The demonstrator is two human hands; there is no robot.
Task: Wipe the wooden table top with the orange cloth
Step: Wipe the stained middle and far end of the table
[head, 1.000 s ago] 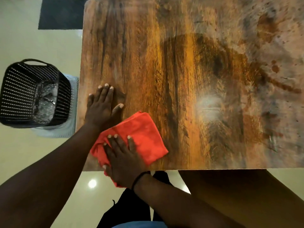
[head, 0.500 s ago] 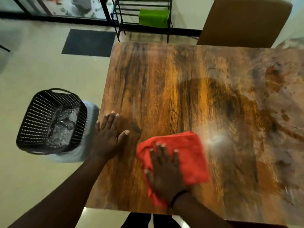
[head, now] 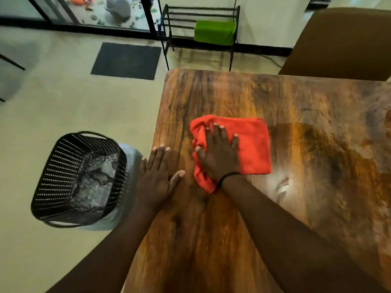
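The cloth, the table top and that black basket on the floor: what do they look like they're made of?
Cloth: soft orange fabric, perhaps microfibre; it bunches and folds under the right hand.
Table top: brown wood grain with a glossy finish that reflects light; solid wood or a printed laminate, I cannot tell.
Basket: looks like rigid black plastic, its walls a regular grid of small holes.

The wooden table top carries a folded orange cloth, which lies flat under the right hand. The left hand rests palm-down on the bare wood at the table's edge, just beside the right hand. A pale, glossy patch shows on the wood beside the right wrist.
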